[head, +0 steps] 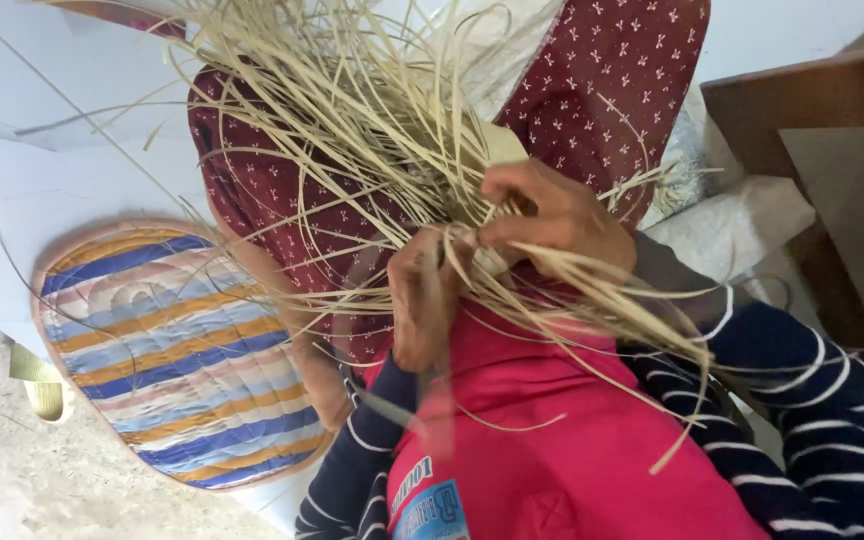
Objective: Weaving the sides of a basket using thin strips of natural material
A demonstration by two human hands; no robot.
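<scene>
The pale straw strips (372, 130) are pinched at their gathered base by both hands — right hand (552, 215) slightly above, left hand (424, 295) just below — with the long strands fanned up and away over the lap.

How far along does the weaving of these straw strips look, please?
Done: only a small woven patch shows above the right hand. In hand: both the right and the left hand pinch strips at its edge. Left: most strips fan out loose, unwoven.
</scene>
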